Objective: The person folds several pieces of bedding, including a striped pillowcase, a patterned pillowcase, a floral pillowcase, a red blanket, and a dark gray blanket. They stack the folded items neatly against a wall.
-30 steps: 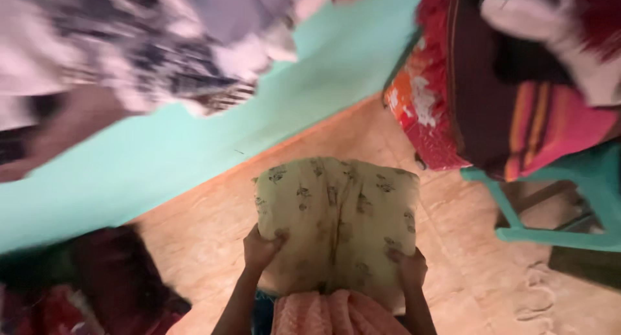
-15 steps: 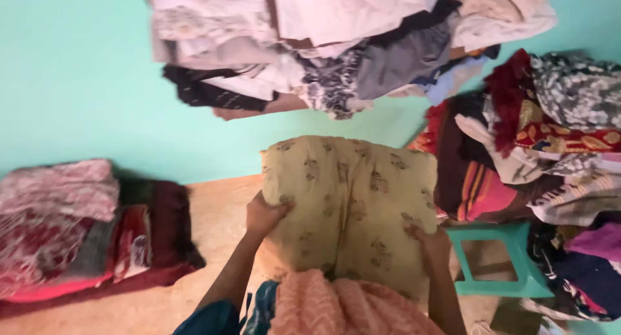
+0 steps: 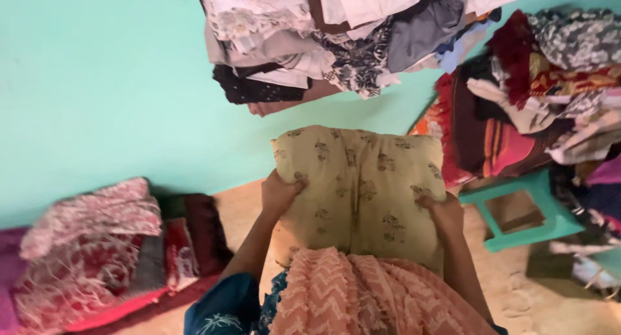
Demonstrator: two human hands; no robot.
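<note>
A home room: turquoise wall, heaped clothes, folded fabrics, plastic stool.

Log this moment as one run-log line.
left hand: grips yellow pillow left edge | right hand: grips right edge | pillow: upright, off floor | nearby: teal stool, folded cloth pile

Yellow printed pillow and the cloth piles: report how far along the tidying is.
Done: a folded stack of red and pink cloths lies on the floor by the turquoise wall. In hand: the left hand and right hand grip the yellow printed pillow by its sides. Left: loose clothes heaped on the turquoise stool and hanging above.
</note>
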